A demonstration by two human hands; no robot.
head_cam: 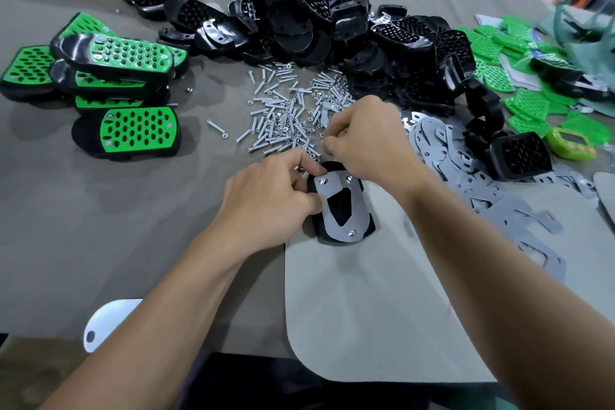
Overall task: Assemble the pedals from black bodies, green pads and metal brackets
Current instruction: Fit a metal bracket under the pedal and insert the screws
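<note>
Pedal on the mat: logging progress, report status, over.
Left hand grips black body, left edge. Right hand curled over metal bracket top, contents hidden. Bracket on body, three fasteners showing. Loose screws just beyond.

We find no writing, label, brand, number or sign that we can read anywhere in this view.

Bare left hand (266, 200), bare right hand (366, 140), bare forearms (186, 280), dark clothing (253, 383) low between them.
</note>
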